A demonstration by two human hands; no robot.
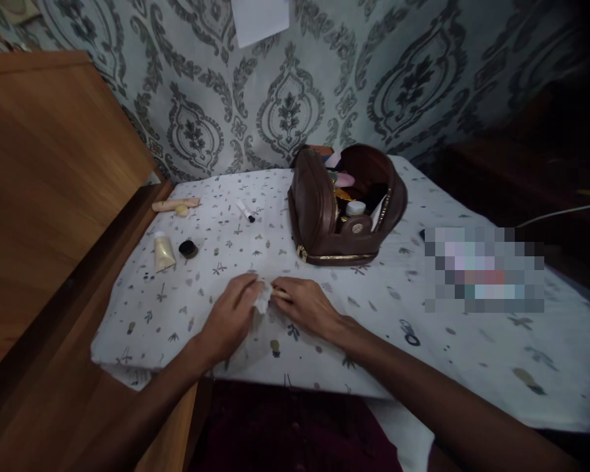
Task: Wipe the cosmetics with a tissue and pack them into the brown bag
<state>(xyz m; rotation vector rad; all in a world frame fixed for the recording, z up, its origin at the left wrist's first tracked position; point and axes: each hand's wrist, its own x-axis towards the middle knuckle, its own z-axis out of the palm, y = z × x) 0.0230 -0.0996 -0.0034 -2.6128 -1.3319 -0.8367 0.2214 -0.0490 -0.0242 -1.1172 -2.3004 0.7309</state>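
My left hand (233, 313) is closed on a crumpled white tissue (263, 297) above the cloth near the table's front edge. My right hand (307, 305) grips a slim beige stick-like item (281, 295), whose left end meets the tissue. Whether the tissue wraps around that end I cannot tell, and most of the item is hidden by my fingers. Just beyond my hands stands an unzipped brown cosmetic bag (314, 210), with a white-capped container (356, 208) and other items inside.
At left lie a cream tube (164, 252), a small black-lidded jar (187, 249), a long beige tube (174, 204) and a small white tube with a dark end (246, 211). A pixelated object (484, 269) lies right. A wooden panel (54, 151) borders the left side.
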